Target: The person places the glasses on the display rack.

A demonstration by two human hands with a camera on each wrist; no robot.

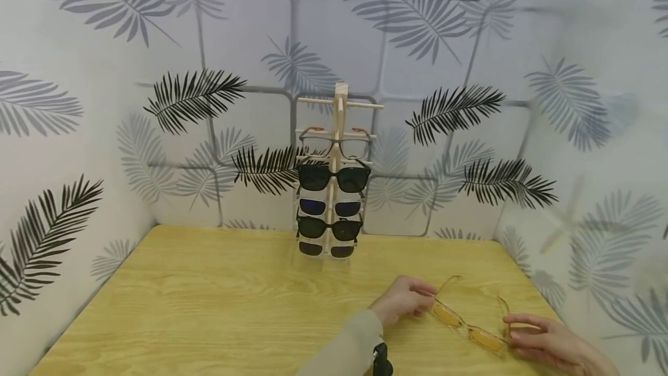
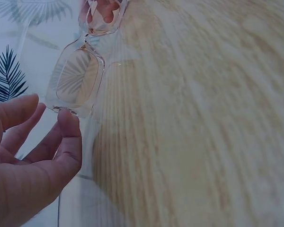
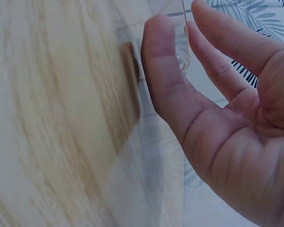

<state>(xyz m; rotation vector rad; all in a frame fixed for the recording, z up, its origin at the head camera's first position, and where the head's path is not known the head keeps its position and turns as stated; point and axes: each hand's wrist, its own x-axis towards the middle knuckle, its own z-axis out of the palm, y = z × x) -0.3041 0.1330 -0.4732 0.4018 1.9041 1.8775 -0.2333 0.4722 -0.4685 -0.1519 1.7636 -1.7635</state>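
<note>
A pair of glasses with orange-tinted lenses and a clear frame point(image 1: 485, 339) is held over the front right of the table, both temples spread open and pointing away from me. My left hand point(image 1: 404, 299) grips its left end by the hinge. In the left wrist view the thumb point(image 2: 69, 124) presses at the outer corner of the frame. At the other end, my right hand point(image 1: 553, 341) holds the right temple close to its hinge. The right wrist view shows the thin temple point(image 3: 187, 42) running between thumb and fingers.
A wooden eyewear stand point(image 1: 341, 94) rises at the table's back, near the patterned wall. It carries clear-lens glasses point(image 1: 317, 145) above several sunglasses point(image 1: 315, 179); its top rod point(image 1: 365, 105) is bare. The wood-grain table point(image 1: 209, 306) stretches left of my hands.
</note>
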